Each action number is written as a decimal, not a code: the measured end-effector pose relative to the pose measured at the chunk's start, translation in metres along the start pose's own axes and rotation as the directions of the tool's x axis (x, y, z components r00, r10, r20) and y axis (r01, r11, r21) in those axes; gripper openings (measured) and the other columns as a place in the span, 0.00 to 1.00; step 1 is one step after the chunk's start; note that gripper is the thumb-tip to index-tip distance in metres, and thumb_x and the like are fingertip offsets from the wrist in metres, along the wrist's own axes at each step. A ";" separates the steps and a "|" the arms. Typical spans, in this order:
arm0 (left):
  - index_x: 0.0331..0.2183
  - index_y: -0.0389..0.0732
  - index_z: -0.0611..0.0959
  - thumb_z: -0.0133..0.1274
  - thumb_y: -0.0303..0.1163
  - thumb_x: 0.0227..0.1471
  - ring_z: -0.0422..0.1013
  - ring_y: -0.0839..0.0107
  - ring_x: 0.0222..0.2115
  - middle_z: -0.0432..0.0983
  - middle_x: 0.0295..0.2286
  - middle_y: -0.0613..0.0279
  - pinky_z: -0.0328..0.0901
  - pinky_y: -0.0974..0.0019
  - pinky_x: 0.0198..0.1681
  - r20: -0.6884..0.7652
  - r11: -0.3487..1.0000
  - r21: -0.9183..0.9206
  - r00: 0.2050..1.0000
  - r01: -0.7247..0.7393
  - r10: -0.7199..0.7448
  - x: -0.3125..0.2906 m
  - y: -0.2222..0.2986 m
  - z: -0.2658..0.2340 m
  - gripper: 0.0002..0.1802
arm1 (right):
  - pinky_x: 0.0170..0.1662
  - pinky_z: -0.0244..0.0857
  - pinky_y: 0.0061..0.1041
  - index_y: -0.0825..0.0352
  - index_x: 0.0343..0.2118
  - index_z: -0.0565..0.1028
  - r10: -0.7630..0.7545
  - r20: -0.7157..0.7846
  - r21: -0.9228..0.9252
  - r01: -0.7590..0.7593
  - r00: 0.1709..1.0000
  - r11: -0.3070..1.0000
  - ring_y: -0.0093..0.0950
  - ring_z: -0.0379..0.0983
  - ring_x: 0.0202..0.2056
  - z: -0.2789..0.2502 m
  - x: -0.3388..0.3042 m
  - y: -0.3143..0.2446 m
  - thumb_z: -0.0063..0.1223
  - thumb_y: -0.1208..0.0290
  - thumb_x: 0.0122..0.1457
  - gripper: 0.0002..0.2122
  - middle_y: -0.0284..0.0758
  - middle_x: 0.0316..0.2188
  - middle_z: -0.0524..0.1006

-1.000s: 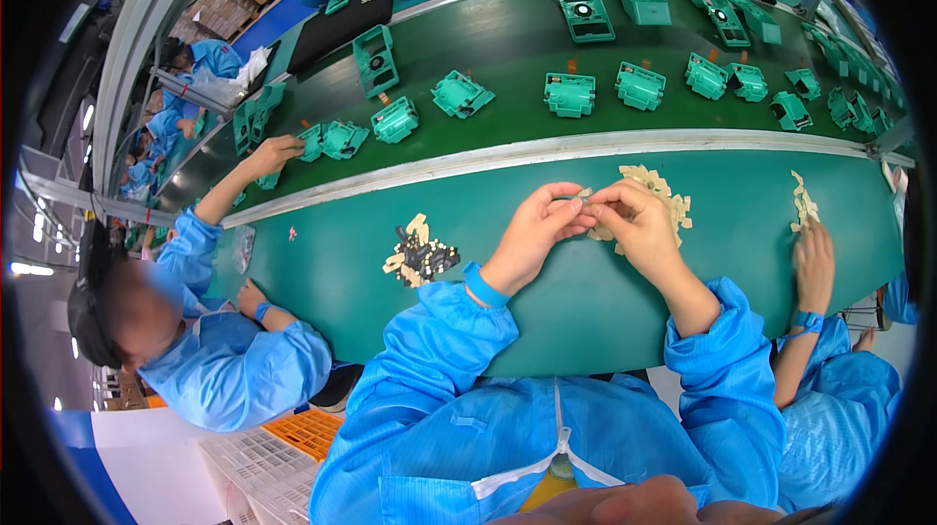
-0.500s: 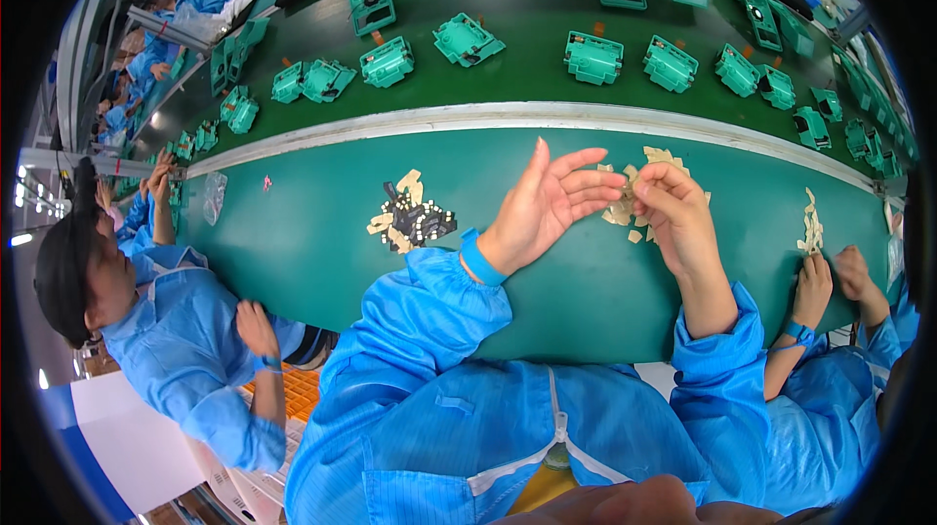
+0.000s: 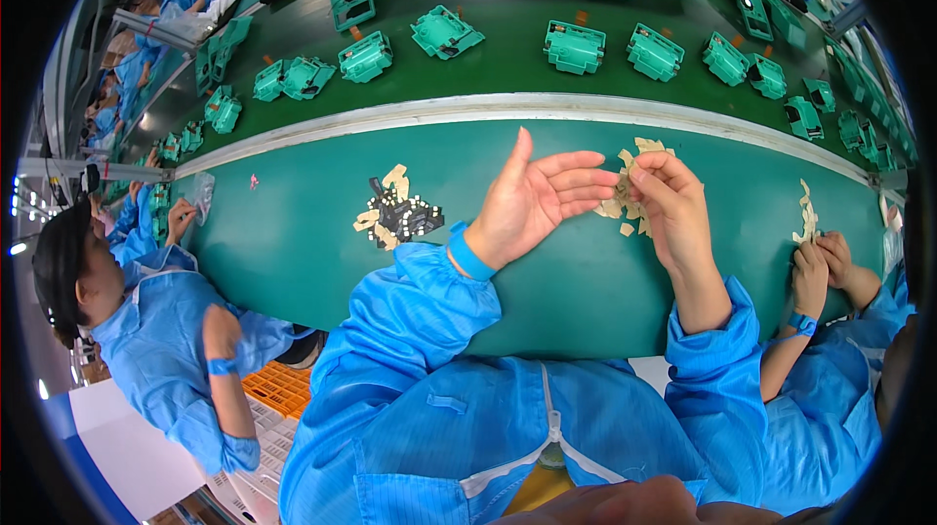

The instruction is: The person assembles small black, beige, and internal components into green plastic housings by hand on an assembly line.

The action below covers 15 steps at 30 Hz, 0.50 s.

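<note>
Partway through, I judged, with plenty of beige pieces (image 3: 627, 204) left loose.
From my remote view, the left hand (image 3: 522, 203) stood open, palm up, with nothing visible in it; the right hand (image 3: 672, 203) had thumb and fingertips close together near those pieces, though I couldn't tell whether it gripped one. Dark pieces (image 3: 405, 219), perhaps finished, lay heaped leftward on the green table (image 3: 547, 301).

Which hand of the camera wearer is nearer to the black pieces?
Left. The left hand is right of the black pieces; the right hand is farther right, by the beige pieces.
</note>
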<state>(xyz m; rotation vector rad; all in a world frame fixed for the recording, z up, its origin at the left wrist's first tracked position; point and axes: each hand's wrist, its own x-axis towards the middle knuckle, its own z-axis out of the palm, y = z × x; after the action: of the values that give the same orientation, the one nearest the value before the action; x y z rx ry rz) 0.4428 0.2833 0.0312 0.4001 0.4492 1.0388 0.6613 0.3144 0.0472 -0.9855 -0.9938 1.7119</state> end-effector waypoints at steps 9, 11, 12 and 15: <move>0.41 0.36 0.79 0.50 0.35 0.62 0.72 0.69 0.31 0.78 0.31 0.56 0.67 0.65 0.42 -0.004 0.990 0.113 0.997 -0.081 0.082 -0.002 -0.007 0.003 0.12 | 0.40 0.65 0.19 0.69 0.40 0.77 0.021 0.030 -0.042 -0.019 0.999 0.999 0.18 0.71 0.33 -0.006 -0.001 0.000 0.57 0.76 0.62 0.06 0.29 0.31 0.78; 0.39 0.38 0.78 0.53 0.30 0.59 0.69 0.72 0.28 0.77 0.27 0.60 0.65 0.67 0.40 -0.011 0.992 0.096 0.996 -0.082 0.083 -0.002 -0.008 0.005 0.07 | 0.40 0.66 0.19 0.69 0.40 0.77 0.017 0.029 -0.060 -0.015 0.999 0.998 0.18 0.71 0.33 -0.005 -0.002 -0.001 0.57 0.76 0.62 0.06 0.29 0.31 0.78; 0.38 0.38 0.78 0.54 0.30 0.60 0.69 0.73 0.27 0.77 0.26 0.60 0.65 0.67 0.39 -0.029 0.991 0.108 0.996 -0.085 0.089 0.000 -0.009 0.005 0.07 | 0.40 0.66 0.19 0.69 0.40 0.77 0.010 0.024 -0.082 -0.008 1.000 0.997 0.18 0.71 0.33 -0.005 -0.003 -0.001 0.57 0.76 0.62 0.06 0.29 0.31 0.78; 0.38 0.38 0.78 0.54 0.30 0.60 0.68 0.74 0.27 0.77 0.25 0.61 0.64 0.67 0.39 -0.051 0.987 0.133 0.994 -0.089 0.096 0.002 -0.010 0.006 0.06 | 0.40 0.66 0.19 0.69 0.40 0.77 0.008 0.025 -0.086 -0.006 1.000 0.996 0.18 0.71 0.33 -0.008 -0.003 0.000 0.58 0.76 0.62 0.06 0.29 0.31 0.78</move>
<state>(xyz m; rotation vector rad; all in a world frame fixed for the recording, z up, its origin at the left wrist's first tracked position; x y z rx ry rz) 0.4544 0.2800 0.0305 0.5126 0.5559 1.1164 0.6692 0.3136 0.0452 -1.0256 -1.0894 1.7037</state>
